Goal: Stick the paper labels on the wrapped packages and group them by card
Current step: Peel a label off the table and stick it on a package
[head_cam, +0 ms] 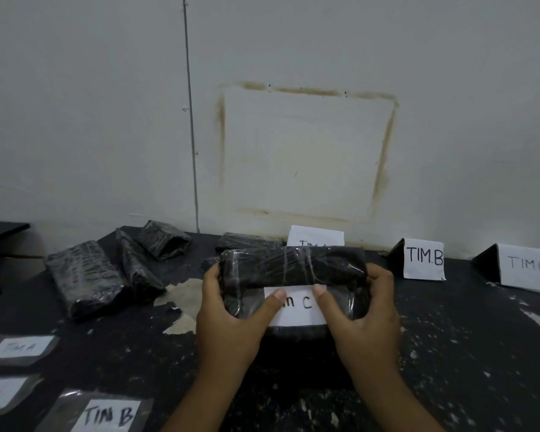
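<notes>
A black wrapped package (293, 266) is held over the middle of the bench (449, 353), gripped at both ends. The left hand (231, 310) is curled round its left end and the right hand (365, 310) round its right end. Both thumbs are pressed onto a white paper label (296, 307) on the near face of the package, where "m C" can be read beside the left thumb. Three standing cards are set along the wall: the first card (315, 236) is partly hidden behind the package and probably reads TIM A, the TIM B card (423, 258) is to its right, and the TIM C card (527, 265) is furthest right. A flat package (247, 241) is seen just left of the first card. Three more packages (81, 275) are grouped at the far left of the bench. Three loose labels (106, 414), one marked TIM B, are laid out at the near left corner.
</notes>
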The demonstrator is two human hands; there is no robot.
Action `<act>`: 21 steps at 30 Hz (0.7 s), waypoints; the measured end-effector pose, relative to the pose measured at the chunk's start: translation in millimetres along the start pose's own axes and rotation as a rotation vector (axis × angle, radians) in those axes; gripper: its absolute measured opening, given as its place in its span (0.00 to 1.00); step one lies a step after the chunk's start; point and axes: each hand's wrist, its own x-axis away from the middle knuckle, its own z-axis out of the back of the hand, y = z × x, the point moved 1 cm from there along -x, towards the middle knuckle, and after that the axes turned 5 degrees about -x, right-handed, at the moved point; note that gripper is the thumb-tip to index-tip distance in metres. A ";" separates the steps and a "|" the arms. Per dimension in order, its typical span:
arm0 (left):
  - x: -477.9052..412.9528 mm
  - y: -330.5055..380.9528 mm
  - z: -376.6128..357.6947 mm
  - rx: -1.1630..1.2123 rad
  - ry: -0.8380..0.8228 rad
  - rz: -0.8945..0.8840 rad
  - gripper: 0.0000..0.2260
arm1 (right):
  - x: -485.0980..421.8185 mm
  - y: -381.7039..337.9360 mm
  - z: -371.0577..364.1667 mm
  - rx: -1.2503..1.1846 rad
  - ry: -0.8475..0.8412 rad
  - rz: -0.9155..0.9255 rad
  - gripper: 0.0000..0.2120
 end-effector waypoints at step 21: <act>-3.3 -4.3 0.9 -0.021 -0.152 0.039 0.35 | -2.7 9.9 2.9 -0.016 -0.141 -0.059 0.24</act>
